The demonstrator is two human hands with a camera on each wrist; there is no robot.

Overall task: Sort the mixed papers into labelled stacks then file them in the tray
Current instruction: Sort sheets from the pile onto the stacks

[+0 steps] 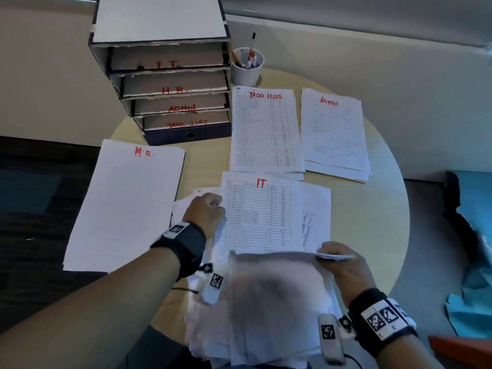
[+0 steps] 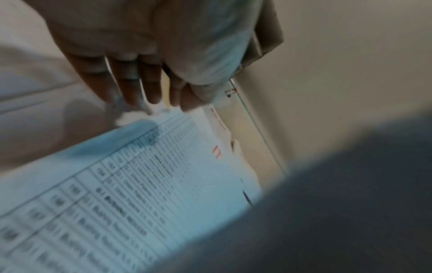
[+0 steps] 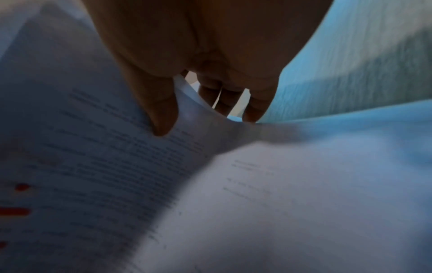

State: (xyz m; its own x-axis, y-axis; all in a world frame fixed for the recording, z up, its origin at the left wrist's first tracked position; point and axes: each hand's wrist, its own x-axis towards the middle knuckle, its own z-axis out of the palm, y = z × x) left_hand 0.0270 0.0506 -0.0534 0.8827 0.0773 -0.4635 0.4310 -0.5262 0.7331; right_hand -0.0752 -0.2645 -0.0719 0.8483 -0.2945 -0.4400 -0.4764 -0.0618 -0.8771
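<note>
Head view: pens (image 1: 250, 55) upright in white cup (image 1: 246, 73) beside labelled tray (image 1: 170, 102).

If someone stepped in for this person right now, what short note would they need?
Left hand: on the left edge of the IT stack, fingers curled; grip unclear.
Right hand: pinches the near right corner of the IT papers.
Sorted on the round table: H.R. stack, Task Lists stack, Admin stack.
Unsorted pile lies nearest the person.
Labelled tray: filed papers not discernible.
Left: finish sorting, then file each stack.
</note>
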